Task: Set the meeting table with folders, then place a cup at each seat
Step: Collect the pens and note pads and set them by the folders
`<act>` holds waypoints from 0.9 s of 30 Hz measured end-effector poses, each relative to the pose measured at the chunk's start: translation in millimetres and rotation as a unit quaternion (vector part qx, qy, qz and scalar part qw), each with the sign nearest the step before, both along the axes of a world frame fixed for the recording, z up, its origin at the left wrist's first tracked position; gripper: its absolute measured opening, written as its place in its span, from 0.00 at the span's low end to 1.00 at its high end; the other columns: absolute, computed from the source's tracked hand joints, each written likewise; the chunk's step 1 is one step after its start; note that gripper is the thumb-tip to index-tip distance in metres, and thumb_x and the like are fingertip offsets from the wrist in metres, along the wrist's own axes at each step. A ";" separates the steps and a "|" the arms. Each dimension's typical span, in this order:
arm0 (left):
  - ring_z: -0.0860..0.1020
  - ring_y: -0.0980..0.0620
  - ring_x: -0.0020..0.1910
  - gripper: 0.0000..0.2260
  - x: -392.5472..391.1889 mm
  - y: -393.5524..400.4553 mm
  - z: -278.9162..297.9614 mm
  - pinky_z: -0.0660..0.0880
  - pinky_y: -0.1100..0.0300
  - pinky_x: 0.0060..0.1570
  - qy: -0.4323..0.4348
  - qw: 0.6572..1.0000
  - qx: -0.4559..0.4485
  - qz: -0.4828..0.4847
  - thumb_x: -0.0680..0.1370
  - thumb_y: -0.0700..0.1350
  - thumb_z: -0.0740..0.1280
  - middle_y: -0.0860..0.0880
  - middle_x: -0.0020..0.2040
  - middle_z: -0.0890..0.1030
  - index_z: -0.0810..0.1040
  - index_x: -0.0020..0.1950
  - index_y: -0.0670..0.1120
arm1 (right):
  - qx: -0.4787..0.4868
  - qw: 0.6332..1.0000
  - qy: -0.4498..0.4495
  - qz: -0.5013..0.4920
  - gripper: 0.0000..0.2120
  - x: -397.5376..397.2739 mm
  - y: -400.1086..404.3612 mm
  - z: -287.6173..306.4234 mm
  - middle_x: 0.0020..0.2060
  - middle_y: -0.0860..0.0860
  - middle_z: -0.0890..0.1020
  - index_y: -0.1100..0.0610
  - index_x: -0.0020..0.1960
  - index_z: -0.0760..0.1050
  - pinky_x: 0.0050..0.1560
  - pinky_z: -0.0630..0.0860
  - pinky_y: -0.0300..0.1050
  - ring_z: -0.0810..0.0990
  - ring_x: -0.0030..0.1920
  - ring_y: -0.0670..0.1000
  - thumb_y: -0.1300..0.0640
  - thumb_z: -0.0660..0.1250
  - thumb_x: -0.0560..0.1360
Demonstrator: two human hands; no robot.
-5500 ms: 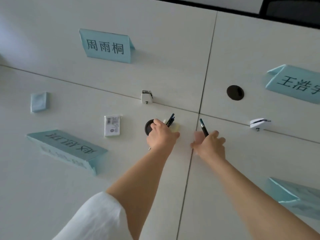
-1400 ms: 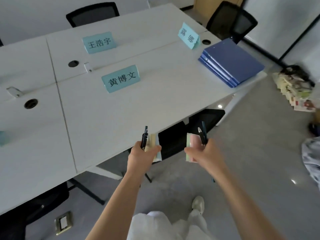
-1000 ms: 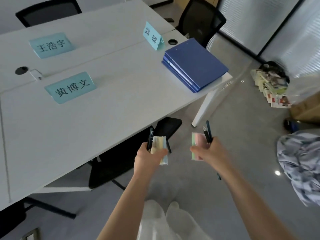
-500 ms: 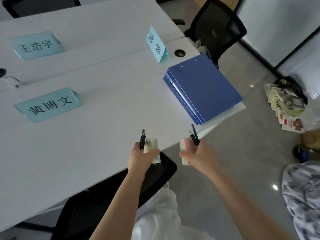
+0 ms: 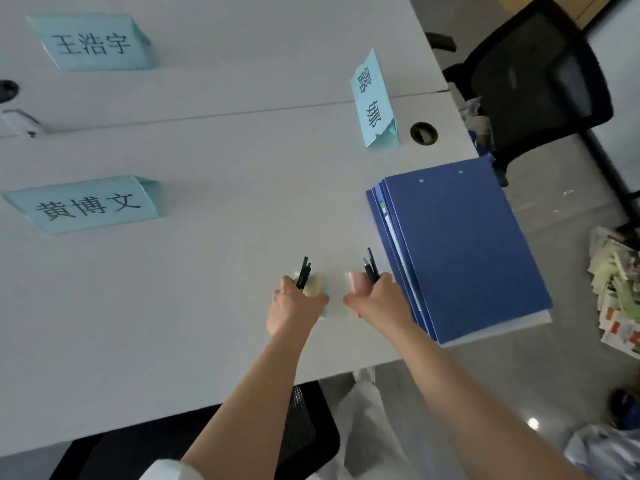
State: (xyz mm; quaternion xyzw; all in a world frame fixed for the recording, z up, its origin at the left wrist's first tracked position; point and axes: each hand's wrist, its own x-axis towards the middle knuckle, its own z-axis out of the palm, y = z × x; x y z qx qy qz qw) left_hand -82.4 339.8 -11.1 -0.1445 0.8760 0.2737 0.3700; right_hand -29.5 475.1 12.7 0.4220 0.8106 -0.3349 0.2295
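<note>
A stack of blue folders (image 5: 460, 244) lies on the white meeting table (image 5: 194, 271) at its right end, overhanging the corner. My left hand (image 5: 294, 306) grips black pens (image 5: 304, 277) and a pale yellow sticky-note pad (image 5: 316, 285) low over the table. My right hand (image 5: 375, 303) grips black pens (image 5: 370, 270) and a pink sticky-note pad (image 5: 356, 284), just left of the folder stack. No cup is in view.
Three teal name cards stand on the table: one far left (image 5: 90, 43), one middle left (image 5: 86, 204), one near the far right edge (image 5: 374, 102). A cable hole (image 5: 423, 132) sits beside it. Black chairs stand at the far right (image 5: 533, 84) and under the near edge (image 5: 298, 441). Papers (image 5: 616, 292) lie on the floor.
I have walked round to the table's right end. Both hands, still holding pens and pads, have moved from off the table's edge to low over its top beside the folders.
</note>
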 end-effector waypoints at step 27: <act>0.76 0.43 0.50 0.15 5.1 43.2 23.3 0.70 0.56 0.44 0.052 0.978 0.026 0.198 0.75 0.46 0.66 0.45 0.51 0.76 0.71 0.59 0.44 | -0.102 0.986 0.023 0.127 0.10 -28.3 70.1 7.0 0.47 0.56 0.75 0.62 0.57 0.68 0.29 0.68 0.42 0.75 0.38 0.52 0.61 0.58 0.76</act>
